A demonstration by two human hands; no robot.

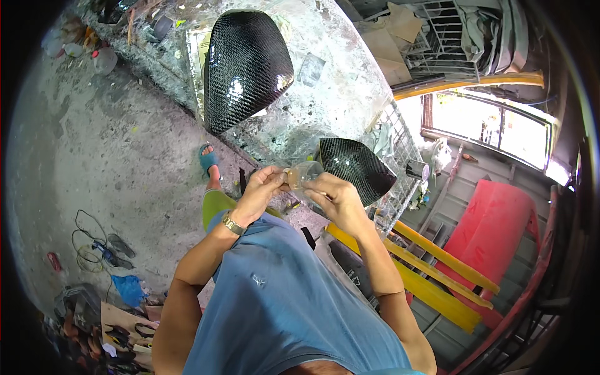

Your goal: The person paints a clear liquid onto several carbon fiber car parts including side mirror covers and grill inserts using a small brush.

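Note:
A small see-through piece that looks like a clear plastic cup, with a brownish tint toward its left end, is held in front of my body. My left hand pinches its left end with thumb and fingers. On the other side my right hand has its fingers curled against the cup's right edge. Just beyond the right hand lies a glossy black carbon-fibre panel on the worktable. A larger curved carbon-fibre shell rests farther back on the same spattered tabletop.
A wire grid and a metal can border the table's right side. Yellow bars and a red panel stand at right. On the floor at left lie a corded tool, a blue bag and sandals.

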